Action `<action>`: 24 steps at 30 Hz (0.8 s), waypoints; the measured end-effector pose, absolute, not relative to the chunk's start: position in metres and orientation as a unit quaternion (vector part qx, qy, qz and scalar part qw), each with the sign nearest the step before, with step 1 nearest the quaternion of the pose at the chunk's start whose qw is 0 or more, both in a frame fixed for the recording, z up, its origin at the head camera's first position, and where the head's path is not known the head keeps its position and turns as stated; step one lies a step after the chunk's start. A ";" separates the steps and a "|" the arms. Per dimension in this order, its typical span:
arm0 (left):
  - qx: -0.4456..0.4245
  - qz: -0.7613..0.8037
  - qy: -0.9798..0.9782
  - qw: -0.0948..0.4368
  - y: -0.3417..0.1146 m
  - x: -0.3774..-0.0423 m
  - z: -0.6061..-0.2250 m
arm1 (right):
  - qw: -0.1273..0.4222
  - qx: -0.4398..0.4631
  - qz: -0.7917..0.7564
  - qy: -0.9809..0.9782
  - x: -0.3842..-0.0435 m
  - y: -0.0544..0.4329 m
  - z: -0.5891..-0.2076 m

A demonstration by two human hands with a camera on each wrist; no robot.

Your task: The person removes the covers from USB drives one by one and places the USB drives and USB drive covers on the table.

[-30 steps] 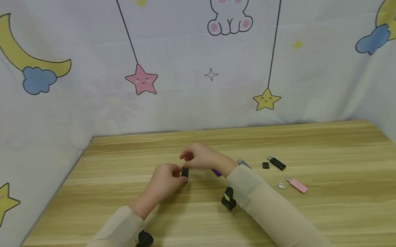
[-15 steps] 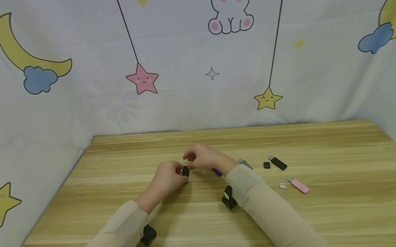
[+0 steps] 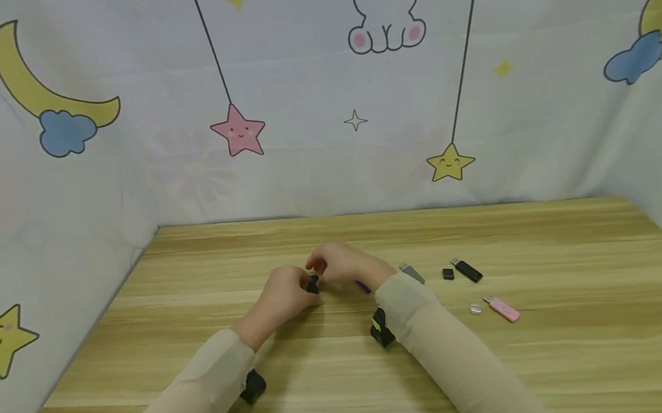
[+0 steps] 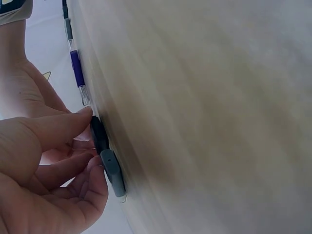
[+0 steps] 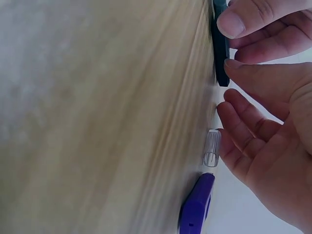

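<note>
In the head view my left hand (image 3: 285, 290) pinches a black USB flash drive (image 3: 312, 284) upright at mid-table. The left wrist view has a grey USB flash drive (image 4: 112, 173) lying against my left fingertips, at the black drive's end. My right hand (image 3: 339, 264) meets the black drive from the other side. Its thumb (image 5: 243, 70) touches the drive's edge in the right wrist view, while the other fingers spread loosely below. Beside them lie a clear cap (image 5: 211, 147) and a purple USB flash drive (image 5: 196, 204), mostly covered by my right arm in the head view.
To the right lie a grey drive (image 3: 412, 273), a small black cap (image 3: 448, 274), another black drive (image 3: 467, 270), a clear cap (image 3: 475, 309) and a pink drive (image 3: 502, 309) on the wooden table (image 3: 591, 354). A printed curtain (image 3: 294, 70) closes off the back.
The left hand shifts slightly right and away from me with the black drive. The right hand draws back a little, then comes against the drive again, its fingers bending.
</note>
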State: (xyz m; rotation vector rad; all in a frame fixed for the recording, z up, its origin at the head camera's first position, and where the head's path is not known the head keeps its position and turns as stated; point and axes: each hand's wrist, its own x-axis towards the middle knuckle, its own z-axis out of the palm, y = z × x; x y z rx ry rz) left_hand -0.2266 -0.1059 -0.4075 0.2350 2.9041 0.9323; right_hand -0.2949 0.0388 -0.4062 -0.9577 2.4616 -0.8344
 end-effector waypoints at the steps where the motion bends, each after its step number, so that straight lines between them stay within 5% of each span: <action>1: 0.078 0.304 0.949 0.040 -0.106 -0.227 -0.408 | 0.184 -0.345 -0.293 0.873 -0.295 0.039 -0.406; 24: 0.077 0.288 0.954 0.040 -0.102 -0.228 -0.405 | 0.215 -0.390 -0.247 0.861 -0.299 0.041 -0.407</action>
